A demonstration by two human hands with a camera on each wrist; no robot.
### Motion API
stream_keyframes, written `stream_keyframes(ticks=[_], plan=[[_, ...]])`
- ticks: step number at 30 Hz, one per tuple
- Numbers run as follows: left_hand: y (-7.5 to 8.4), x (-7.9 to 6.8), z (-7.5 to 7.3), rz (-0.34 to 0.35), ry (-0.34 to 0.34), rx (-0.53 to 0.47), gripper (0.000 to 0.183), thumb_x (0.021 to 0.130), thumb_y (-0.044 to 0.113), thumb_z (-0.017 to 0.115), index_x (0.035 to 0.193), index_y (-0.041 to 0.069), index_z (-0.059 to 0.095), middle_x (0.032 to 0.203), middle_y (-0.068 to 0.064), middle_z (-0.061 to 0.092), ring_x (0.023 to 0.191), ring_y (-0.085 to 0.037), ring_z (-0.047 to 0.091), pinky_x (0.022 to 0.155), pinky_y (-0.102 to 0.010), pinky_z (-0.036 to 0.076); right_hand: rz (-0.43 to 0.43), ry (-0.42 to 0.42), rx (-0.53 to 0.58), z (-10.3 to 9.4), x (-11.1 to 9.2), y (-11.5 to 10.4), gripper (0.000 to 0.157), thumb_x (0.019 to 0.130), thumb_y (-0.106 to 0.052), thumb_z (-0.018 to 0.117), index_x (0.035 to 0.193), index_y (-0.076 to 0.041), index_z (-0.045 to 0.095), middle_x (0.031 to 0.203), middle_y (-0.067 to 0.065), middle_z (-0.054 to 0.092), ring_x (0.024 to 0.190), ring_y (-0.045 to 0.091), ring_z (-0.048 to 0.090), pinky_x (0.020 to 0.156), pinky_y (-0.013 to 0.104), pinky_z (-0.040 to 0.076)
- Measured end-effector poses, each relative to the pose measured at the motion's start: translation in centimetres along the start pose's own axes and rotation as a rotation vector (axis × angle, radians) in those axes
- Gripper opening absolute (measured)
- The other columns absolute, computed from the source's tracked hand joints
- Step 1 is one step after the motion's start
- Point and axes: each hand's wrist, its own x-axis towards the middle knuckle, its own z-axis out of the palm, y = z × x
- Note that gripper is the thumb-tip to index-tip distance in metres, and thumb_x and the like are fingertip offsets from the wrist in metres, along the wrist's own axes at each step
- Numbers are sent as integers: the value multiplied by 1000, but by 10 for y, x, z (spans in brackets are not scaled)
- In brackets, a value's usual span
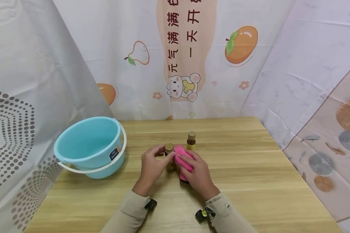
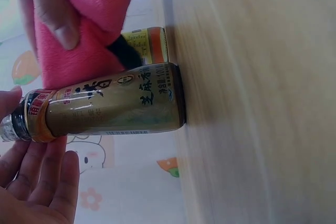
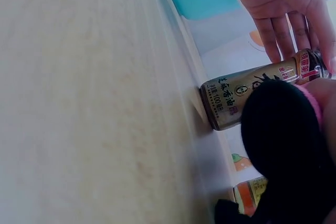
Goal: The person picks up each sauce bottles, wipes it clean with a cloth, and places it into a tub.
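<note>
Beige long sleeves (image 1: 131, 210) with black wrist-strap clips (image 1: 150, 204).

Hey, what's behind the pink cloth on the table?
A second small bottle with a brown cap stands just behind the pink cloth. Only its cap and upper part show; the cloth and the right hand cover its base.

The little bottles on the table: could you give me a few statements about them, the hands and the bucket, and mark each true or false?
1. The near bottle stands upright on the wooden table. True.
2. The right hand holds a green sponge. False: it holds a pink cloth against the near bottle.
3. The left hand touches the near bottle at its cap end. True.
4. The blue bucket stands right of the hands. False: it stands to their left.
5. Only one bottle is on the table. False: a second bottle stands behind the cloth.
</note>
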Motion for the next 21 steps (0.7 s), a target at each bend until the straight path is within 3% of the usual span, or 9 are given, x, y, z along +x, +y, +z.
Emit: stream_keyframes(ticks=[11, 21], plan=[[1, 0, 0, 2, -15, 34, 37, 84, 37, 88, 110, 11, 79, 102, 1, 77, 91, -12, 73, 80, -32, 63, 141, -134, -77, 0, -2, -2, 41, 90, -25, 83, 130, -22, 75, 141, 10, 64, 127, 31, 64, 104, 47, 55], [1, 2, -1, -10, -23, 63, 41, 84, 41, 87, 112, 13, 79, 105, 2, 76, 95, -14, 74, 83, -36, 63, 213, -205, -107, 0, -2, 0, 43, 90, -27, 83, 131, -20, 74, 140, 10, 64, 125, 30, 65, 104, 48, 55]])
